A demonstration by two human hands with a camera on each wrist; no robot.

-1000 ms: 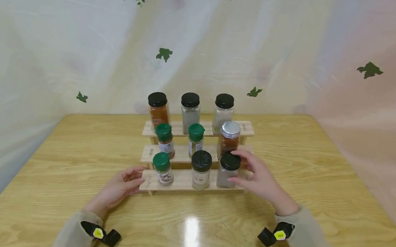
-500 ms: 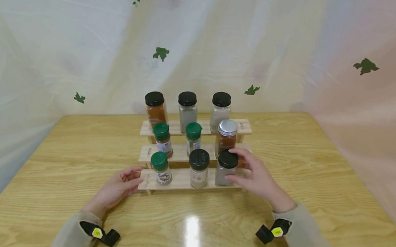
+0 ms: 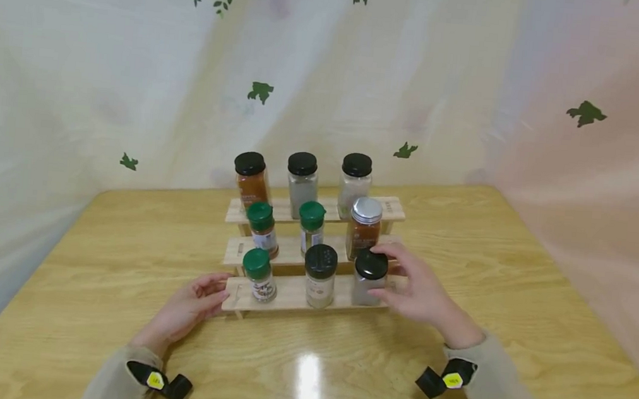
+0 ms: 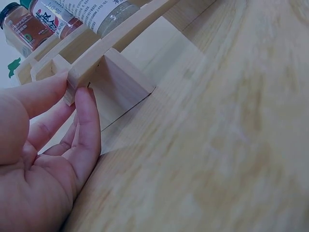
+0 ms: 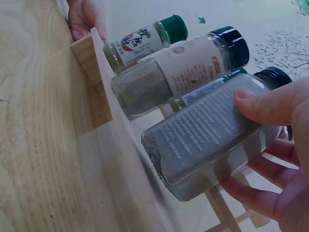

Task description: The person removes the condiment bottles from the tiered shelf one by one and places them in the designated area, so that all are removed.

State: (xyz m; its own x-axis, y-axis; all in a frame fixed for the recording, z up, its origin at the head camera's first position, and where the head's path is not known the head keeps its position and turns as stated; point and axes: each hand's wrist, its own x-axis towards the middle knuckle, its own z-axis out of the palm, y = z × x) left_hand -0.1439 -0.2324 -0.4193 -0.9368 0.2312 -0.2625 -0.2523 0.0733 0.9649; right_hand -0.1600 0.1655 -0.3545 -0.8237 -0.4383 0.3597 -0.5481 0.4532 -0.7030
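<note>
Cannot make out the lower part of the silver-capped jar [image 3: 365, 229] on the middle tier of the wooden rack [image 3: 288, 296], masked by the grey jar [image 3: 365, 289] and the right hand [image 3: 419, 295] at the right of the lowest tier. Cannot tell contact from a slight gap between the grey jar's base and the rack; cannot read its small, blurred print in the right wrist view. Under that same hand, partly covered, the right end of the rack's lowest tier. Cut off in the head view, nearer than the rack: left sleeve [image 3: 121, 382] and right sleeve [image 3: 508, 393].

Broad stretches of table [image 3: 495, 272] to the left, right and front of the rack; only a thin strip behind it, up to the pale cloth backdrop [image 3: 450, 78]. On the lowest tier, a narrow gap between the grey jar and the black-capped shaker [image 3: 321, 279], a wider one from there to the green-capped jar [image 3: 260, 277] near the rack's left end.

Grasps the grey jar with the right hand from the rack's right side, thumb on the near face, other fingers behind. Pinches the left end of the rack's lowest tier with the left hand [image 3: 191, 307], thumb above, a finger underneath. Reaches toward the rack from its front with both forearms, angled inward.
</note>
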